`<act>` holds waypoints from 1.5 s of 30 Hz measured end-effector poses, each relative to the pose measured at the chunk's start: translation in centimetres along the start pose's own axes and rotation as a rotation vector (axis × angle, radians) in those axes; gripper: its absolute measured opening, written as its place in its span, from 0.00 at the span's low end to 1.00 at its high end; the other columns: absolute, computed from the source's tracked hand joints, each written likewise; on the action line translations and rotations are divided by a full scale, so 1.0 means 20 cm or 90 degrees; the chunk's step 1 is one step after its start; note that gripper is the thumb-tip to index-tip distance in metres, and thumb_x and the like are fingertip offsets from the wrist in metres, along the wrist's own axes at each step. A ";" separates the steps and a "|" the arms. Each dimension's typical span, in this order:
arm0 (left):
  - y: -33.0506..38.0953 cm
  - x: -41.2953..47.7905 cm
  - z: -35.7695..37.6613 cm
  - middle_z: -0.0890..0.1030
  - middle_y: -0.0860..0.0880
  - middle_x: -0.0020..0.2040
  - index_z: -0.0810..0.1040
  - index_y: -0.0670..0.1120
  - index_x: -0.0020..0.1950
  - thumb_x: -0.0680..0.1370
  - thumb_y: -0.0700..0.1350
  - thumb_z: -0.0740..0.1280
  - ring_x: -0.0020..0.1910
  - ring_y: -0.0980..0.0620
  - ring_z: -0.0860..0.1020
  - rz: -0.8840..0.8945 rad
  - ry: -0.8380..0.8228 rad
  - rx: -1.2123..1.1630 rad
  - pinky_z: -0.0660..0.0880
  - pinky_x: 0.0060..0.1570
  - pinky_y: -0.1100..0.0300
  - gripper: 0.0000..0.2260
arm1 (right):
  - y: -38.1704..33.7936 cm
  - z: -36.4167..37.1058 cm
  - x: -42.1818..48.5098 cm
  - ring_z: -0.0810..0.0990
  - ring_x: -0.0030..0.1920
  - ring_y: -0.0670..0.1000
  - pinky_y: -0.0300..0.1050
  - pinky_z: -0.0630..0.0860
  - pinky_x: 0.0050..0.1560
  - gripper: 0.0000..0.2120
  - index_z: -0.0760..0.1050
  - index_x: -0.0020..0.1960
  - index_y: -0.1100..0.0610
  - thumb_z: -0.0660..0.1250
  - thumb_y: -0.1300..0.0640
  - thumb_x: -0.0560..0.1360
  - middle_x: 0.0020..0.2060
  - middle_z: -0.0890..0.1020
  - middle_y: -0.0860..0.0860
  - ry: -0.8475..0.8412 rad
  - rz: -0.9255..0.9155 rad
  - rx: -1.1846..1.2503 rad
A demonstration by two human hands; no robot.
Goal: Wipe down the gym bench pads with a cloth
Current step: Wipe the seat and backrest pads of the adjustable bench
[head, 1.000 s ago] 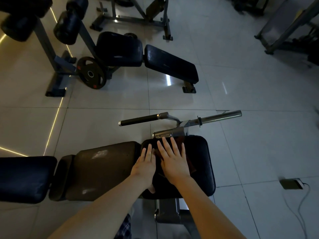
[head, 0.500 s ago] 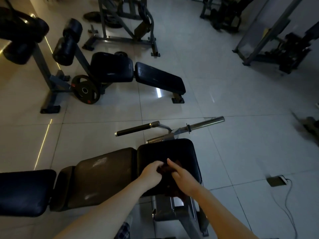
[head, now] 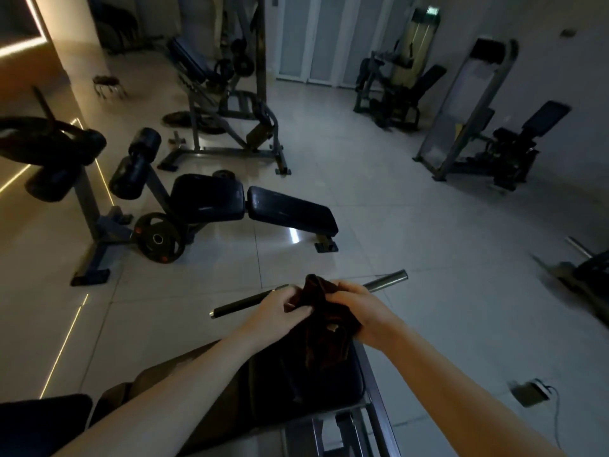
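A dark brown cloth [head: 321, 321] hangs bunched between both hands, lifted above the bench. My left hand [head: 276, 311] pinches its left edge and my right hand [head: 357, 308] grips its right side. Below them lies the black end pad [head: 296, 387] of the near bench, with a worn brownish pad [head: 158, 377] to its left and another black pad [head: 43, 420] at the lower left corner. My forearms cover part of the pads.
A metal bar with a black grip [head: 240, 305] juts out beyond the bench end. A second black bench [head: 250, 206] with a weight plate [head: 158, 239] stands on the tiled floor ahead. Machines line the back and right. A power adapter with cable [head: 530, 392] lies at right.
Both hands went from lying flat on the cloth on the end pad to gathering it and lifting it off the pad. The view has tilted up toward the room.
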State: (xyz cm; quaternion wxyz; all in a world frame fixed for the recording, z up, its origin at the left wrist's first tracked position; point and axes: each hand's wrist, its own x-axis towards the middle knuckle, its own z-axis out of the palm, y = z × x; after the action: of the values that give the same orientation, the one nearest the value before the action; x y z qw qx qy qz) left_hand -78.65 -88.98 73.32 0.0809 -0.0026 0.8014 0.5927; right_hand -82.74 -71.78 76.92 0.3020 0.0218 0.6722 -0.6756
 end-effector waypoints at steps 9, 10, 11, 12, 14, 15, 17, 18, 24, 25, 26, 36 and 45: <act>0.48 0.01 -0.17 0.79 0.40 0.47 0.75 0.38 0.54 0.81 0.47 0.62 0.47 0.45 0.80 0.033 0.062 -0.025 0.74 0.45 0.59 0.12 | -0.47 0.05 -0.13 0.82 0.37 0.53 0.43 0.79 0.36 0.07 0.78 0.44 0.60 0.62 0.65 0.78 0.37 0.81 0.56 -0.019 -0.108 -0.025; 0.53 0.01 -0.20 0.78 0.37 0.48 0.74 0.36 0.56 0.80 0.49 0.63 0.48 0.43 0.79 0.034 0.064 -0.046 0.74 0.48 0.57 0.16 | -0.53 0.07 -0.15 0.82 0.37 0.53 0.43 0.79 0.36 0.07 0.78 0.44 0.60 0.63 0.66 0.78 0.37 0.81 0.56 -0.023 -0.121 -0.022; 0.58 0.01 -0.22 0.78 0.35 0.51 0.73 0.36 0.57 0.78 0.51 0.64 0.51 0.40 0.79 0.035 0.060 -0.067 0.75 0.53 0.51 0.19 | -0.57 0.08 -0.16 0.82 0.37 0.53 0.43 0.79 0.36 0.07 0.78 0.44 0.60 0.63 0.66 0.78 0.37 0.81 0.56 -0.025 -0.131 -0.023; 0.62 0.00 -0.25 0.79 0.36 0.54 0.73 0.36 0.58 0.76 0.53 0.66 0.54 0.40 0.80 0.039 0.054 -0.078 0.75 0.59 0.46 0.21 | -0.62 0.08 -0.17 0.82 0.37 0.53 0.43 0.79 0.36 0.06 0.78 0.45 0.60 0.63 0.65 0.78 0.37 0.82 0.56 -0.027 -0.135 -0.023; 0.71 -0.01 -0.29 0.82 0.41 0.53 0.75 0.41 0.58 0.74 0.54 0.70 0.53 0.45 0.81 0.062 0.043 -0.087 0.75 0.60 0.43 0.21 | -0.71 0.10 -0.21 0.83 0.38 0.53 0.44 0.79 0.37 0.05 0.78 0.46 0.60 0.64 0.64 0.78 0.38 0.83 0.56 -0.033 -0.147 -0.032; 0.76 -0.02 -0.31 0.82 0.44 0.53 0.76 0.43 0.58 0.71 0.55 0.73 0.53 0.47 0.82 0.075 0.035 -0.082 0.77 0.59 0.45 0.22 | -0.76 0.10 -0.23 0.83 0.39 0.53 0.45 0.79 0.38 0.04 0.78 0.48 0.60 0.64 0.64 0.78 0.39 0.83 0.56 -0.035 -0.154 -0.038; 0.85 -0.03 -0.35 0.83 0.46 0.54 0.75 0.46 0.59 0.69 0.55 0.76 0.53 0.50 0.82 0.103 0.029 -0.052 0.78 0.57 0.48 0.24 | -0.85 0.11 -0.27 0.83 0.40 0.54 0.44 0.79 0.37 0.04 0.78 0.49 0.60 0.64 0.64 0.78 0.40 0.82 0.57 -0.035 -0.172 -0.043; 0.91 -0.04 -0.37 0.82 0.47 0.54 0.74 0.46 0.59 0.69 0.54 0.76 0.53 0.50 0.82 0.121 0.036 -0.025 0.78 0.57 0.49 0.24 | -0.90 0.12 -0.30 0.83 0.39 0.54 0.44 0.79 0.36 0.04 0.78 0.49 0.60 0.64 0.65 0.78 0.40 0.82 0.57 -0.034 -0.184 -0.044; 1.19 -0.04 -0.45 0.83 0.46 0.54 0.76 0.46 0.58 0.72 0.51 0.74 0.53 0.50 0.82 0.214 0.071 -0.026 0.78 0.58 0.49 0.18 | -1.17 0.12 -0.42 0.82 0.39 0.53 0.43 0.80 0.36 0.05 0.76 0.53 0.62 0.63 0.65 0.78 0.40 0.81 0.57 -0.038 -0.277 -0.047; 1.24 -0.04 -0.46 0.83 0.46 0.53 0.77 0.46 0.57 0.74 0.50 0.73 0.53 0.50 0.82 0.230 0.073 -0.025 0.78 0.58 0.50 0.15 | -1.21 0.12 -0.45 0.82 0.39 0.53 0.43 0.79 0.36 0.06 0.76 0.54 0.62 0.63 0.65 0.78 0.41 0.81 0.58 -0.035 -0.292 -0.050; 1.28 -0.04 -0.47 0.83 0.46 0.52 0.77 0.45 0.56 0.76 0.49 0.71 0.52 0.50 0.82 0.246 0.075 -0.023 0.78 0.58 0.51 0.13 | -1.24 0.12 -0.47 0.82 0.40 0.53 0.43 0.79 0.36 0.06 0.76 0.54 0.63 0.63 0.65 0.78 0.41 0.81 0.57 -0.036 -0.307 -0.052; 1.64 -0.01 -0.51 0.84 0.47 0.52 0.78 0.45 0.57 0.82 0.45 0.62 0.54 0.52 0.82 0.360 0.052 0.010 0.75 0.61 0.51 0.09 | -1.52 0.06 -0.69 0.82 0.43 0.54 0.45 0.79 0.43 0.06 0.78 0.53 0.64 0.64 0.67 0.78 0.42 0.82 0.58 0.008 -0.410 -0.083; 1.89 0.07 -0.52 0.81 0.36 0.45 0.75 0.37 0.48 0.81 0.46 0.64 0.48 0.39 0.81 0.438 0.129 0.058 0.72 0.44 0.55 0.11 | -1.80 0.04 -0.78 0.82 0.42 0.54 0.46 0.79 0.46 0.05 0.80 0.45 0.60 0.66 0.65 0.77 0.39 0.82 0.55 0.124 -0.444 -0.220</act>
State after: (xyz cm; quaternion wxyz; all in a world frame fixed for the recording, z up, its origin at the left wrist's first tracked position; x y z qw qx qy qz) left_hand -85.07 -87.53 112.05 -0.2033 0.2124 0.7848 0.5455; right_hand -85.45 -69.60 116.14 -0.0114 -0.1945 0.7688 -0.6091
